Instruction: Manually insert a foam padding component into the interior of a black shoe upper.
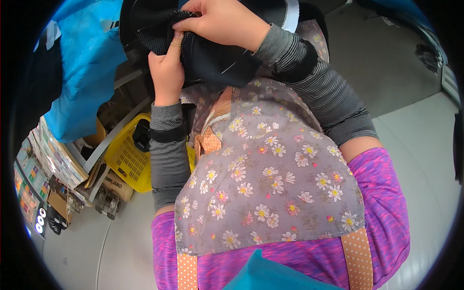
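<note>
Floral apron (263, 183) fills the near view; above it a black mesh-lined garment (203, 53) is pinched shut in both grips, left hand (166, 72) beneath, right hand (224, 21) on top. Handling looks midway, nothing set down yet.

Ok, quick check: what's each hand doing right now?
Left hand: closed, pinching the black mesh fabric piece.
Right hand: closed, gripping the same fabric piece from above.

Place: looks like my garment workshop
Signs: yellow plastic basket (126, 159) at my side, stacked cartons (58, 159), blue fabric (84, 58), bare concrete floor (386, 63)
</note>
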A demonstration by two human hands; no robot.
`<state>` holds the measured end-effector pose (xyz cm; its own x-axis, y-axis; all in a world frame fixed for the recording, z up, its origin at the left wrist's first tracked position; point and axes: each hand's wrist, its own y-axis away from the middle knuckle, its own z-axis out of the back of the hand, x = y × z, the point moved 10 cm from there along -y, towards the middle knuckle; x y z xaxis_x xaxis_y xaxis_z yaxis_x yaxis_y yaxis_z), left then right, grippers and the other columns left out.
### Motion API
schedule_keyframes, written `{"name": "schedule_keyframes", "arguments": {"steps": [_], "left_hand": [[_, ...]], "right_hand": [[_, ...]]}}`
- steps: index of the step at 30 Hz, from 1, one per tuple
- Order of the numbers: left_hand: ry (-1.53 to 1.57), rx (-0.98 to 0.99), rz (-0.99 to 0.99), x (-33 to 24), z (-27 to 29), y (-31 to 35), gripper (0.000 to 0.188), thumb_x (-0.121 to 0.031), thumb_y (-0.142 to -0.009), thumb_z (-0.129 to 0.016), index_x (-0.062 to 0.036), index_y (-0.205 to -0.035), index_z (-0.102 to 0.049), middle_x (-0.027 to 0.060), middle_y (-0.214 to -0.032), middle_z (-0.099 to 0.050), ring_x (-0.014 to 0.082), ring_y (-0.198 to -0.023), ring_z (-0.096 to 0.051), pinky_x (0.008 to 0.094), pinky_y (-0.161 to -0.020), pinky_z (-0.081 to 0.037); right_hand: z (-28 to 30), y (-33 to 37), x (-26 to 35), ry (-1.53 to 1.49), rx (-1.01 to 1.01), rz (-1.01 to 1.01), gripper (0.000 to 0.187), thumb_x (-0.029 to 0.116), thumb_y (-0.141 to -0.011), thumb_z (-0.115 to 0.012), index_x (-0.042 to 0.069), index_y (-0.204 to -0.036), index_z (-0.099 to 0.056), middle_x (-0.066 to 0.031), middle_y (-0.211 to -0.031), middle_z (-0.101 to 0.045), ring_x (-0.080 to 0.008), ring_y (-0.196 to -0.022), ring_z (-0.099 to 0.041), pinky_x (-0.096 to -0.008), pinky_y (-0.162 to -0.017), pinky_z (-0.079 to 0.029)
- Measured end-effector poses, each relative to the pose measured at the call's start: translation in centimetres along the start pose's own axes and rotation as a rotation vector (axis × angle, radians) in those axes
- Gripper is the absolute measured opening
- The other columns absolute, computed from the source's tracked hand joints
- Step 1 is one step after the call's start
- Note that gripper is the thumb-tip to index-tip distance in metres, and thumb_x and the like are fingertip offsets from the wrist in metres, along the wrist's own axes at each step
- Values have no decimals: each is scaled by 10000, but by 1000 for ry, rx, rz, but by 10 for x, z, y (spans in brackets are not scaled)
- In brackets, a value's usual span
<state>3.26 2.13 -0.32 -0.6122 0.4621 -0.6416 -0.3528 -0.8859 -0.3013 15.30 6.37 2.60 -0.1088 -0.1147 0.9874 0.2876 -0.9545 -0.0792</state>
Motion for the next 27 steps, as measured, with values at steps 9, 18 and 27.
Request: {"name": "schedule_keyframes", "arguments": {"steps": [9,18,27], "left_hand": [[395,-164,199,22,-11,6,378,1,-880,-544,-165,-1216,-595,-80,-628,-387,55,-521,-336,179,-499,-318],[238,-176,36,4,0,5,504,124,-803,-455,-90,-1247,-559,150,-1103,-615,242,-958,-614,260,-839,-431],[107,-220,-139,-12,-6,0,653,145,-722,-466,-167,-1293,-525,-4,-586,-355,127,-507,-381,208,-529,-351]], "right_hand": [[2,-1,-3,58,-44,41,196,127,-745,-615,-64,-792,-621,-260,-721,-570,-415,-702,-574,-407,-604,-464],[3,6,21,204,-96,226,189,128,-736,-596,-45,-802,-632,-253,-732,-577,-416,-717,-570,-443,-636,-465],[1,3,8,199,-84,158,191,138,-753,-593,-51,-772,-608,-255,-725,-564,-417,-727,-568,-436,-622,-462]]}}
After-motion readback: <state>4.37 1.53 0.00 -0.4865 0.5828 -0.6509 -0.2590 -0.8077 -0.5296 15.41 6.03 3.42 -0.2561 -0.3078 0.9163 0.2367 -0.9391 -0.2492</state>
